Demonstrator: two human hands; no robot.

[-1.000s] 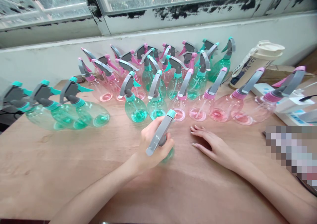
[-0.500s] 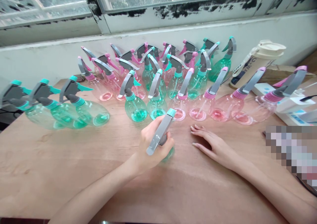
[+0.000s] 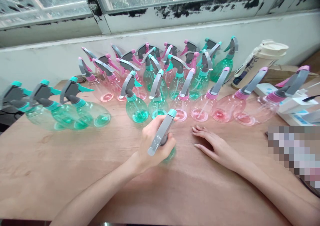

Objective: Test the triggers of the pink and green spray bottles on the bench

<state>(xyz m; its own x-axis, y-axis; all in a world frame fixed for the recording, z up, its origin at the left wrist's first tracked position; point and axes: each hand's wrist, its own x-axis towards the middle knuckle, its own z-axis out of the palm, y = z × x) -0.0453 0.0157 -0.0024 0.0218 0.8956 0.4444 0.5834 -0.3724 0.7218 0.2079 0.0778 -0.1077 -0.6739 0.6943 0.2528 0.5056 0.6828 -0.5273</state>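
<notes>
My left hand is wrapped round the neck of a green spray bottle with a grey head and teal nozzle; most of its body is hidden under the fingers. My right hand rests on the table, holding nothing, fingers stretched out and thumb apart. Just beyond the hands stand a green spray bottle and a pink spray bottle, part of a front row. Several more pink ones continue that row to the right.
Three green spray bottles stand at the left of the wooden table. More pink and green bottles crowd along the wall. At the right are a cream tumbler, white power strips and a blurred-out flat object.
</notes>
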